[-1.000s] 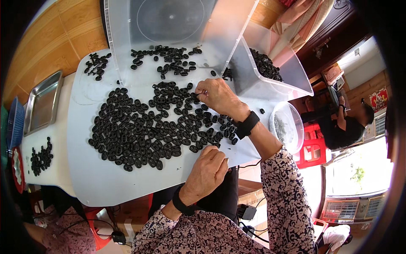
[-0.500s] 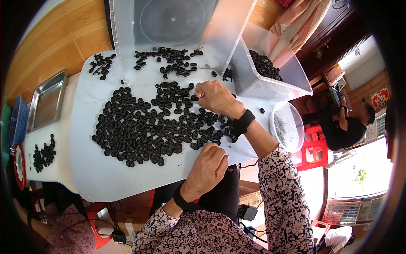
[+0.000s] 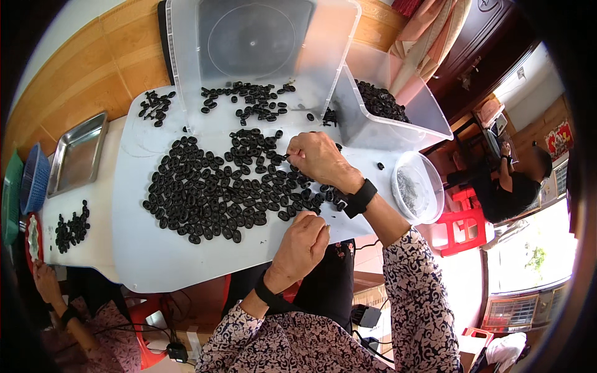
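1. I sit at a white table (image 3: 155,261) in a room with wooden walls.
2. Small, shiny black pieces (image 3: 217,186) lie spread across the middle of it.
3. My right hand (image 3: 317,158) pinches one piece; my left hand (image 3: 301,245) rests curled at the table's near edge.
4. A clear plastic bin (image 3: 398,124) stands just beside them.

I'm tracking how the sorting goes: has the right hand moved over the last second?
No, hardly. The right hand stays at the right edge of the pile of black pieces, just below the clear bin, fingers pinching at a piece.
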The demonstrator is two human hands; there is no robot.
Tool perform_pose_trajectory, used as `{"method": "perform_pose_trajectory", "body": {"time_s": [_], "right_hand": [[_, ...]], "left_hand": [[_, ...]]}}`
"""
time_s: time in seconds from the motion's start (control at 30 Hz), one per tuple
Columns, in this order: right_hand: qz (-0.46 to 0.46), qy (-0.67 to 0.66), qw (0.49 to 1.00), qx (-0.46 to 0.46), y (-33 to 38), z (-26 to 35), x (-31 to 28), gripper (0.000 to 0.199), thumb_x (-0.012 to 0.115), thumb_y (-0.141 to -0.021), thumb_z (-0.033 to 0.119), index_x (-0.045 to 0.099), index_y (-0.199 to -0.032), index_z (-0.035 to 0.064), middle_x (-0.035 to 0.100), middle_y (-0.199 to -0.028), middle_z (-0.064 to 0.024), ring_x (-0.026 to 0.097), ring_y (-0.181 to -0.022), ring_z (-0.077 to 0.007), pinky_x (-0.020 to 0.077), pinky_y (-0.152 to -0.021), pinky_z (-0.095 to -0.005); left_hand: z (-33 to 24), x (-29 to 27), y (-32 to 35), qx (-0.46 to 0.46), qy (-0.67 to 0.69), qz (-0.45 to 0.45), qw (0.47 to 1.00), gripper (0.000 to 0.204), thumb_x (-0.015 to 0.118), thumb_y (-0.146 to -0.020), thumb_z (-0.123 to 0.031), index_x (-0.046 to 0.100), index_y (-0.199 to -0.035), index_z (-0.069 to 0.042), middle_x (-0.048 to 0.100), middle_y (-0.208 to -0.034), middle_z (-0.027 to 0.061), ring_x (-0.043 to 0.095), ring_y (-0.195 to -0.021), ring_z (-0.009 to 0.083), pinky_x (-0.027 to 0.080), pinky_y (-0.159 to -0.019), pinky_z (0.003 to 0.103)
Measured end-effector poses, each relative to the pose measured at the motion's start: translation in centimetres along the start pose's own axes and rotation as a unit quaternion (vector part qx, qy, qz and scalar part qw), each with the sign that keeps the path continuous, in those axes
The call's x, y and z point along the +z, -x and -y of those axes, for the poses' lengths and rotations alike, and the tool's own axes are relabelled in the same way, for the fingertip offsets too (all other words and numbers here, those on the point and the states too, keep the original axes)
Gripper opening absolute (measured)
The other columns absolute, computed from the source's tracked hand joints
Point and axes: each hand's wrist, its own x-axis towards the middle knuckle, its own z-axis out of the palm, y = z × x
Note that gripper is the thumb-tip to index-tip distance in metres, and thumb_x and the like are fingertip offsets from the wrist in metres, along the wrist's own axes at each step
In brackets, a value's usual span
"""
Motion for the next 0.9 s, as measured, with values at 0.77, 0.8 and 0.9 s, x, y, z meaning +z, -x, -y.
{"method": "perform_pose_trajectory", "body": {"time_s": [0.77, 0.8, 0.9], "right_hand": [[-0.163, -0.218, 0.962, -0.015, 13.6, 4.7, -0.2, 0.015, 0.063, -0.08, -0.003, 0.061, -0.095, -0.0011, 0.066, -0.084, -0.0124, 0.067, -0.077, -0.0232, 0.0532, -0.067, -0.0304], [-0.161, -0.241, 0.957, -0.008, 13.7, 4.6, -0.2, 0.017, 0.063, -0.08, -0.004, 0.062, -0.097, -0.0013, 0.066, -0.087, -0.013, 0.067, -0.078, -0.0232, 0.0533, -0.069, -0.0301], [-0.136, -0.283, 0.949, 0.035, 14.0, 4.0, 0.2, 0.019, 0.061, -0.083, -0.004, 0.063, -0.101, -0.003, 0.067, -0.092, -0.0123, 0.068, -0.084, -0.0197, 0.0536, -0.076, -0.0298]], "left_hand": [[-2.2, -1.5, -0.6, -0.116, 0.039, -0.043, 0.992, 0.025, 0.042, -0.1, -0.017, 0.055, -0.086, 0.0, 0.053, -0.066, 0.0018, 0.047, -0.061, 0.0068, 0.038, -0.054, 0.023], [-2.2, -1.5, -0.5, -0.118, 0.039, -0.044, 0.991, 0.024, 0.042, -0.1, -0.017, 0.055, -0.089, 0.0, 0.053, -0.067, 0.0023, 0.047, -0.061, 0.0068, 0.038, -0.054, 0.024], [-2.3, -1.6, -0.4, -0.123, 0.025, -0.043, 0.991, 0.023, 0.043, -0.099, -0.016, 0.056, -0.094, 0.001, 0.053, -0.068, 0.0028, 0.046, -0.061, 0.0069, 0.037, -0.053, 0.024]]}}
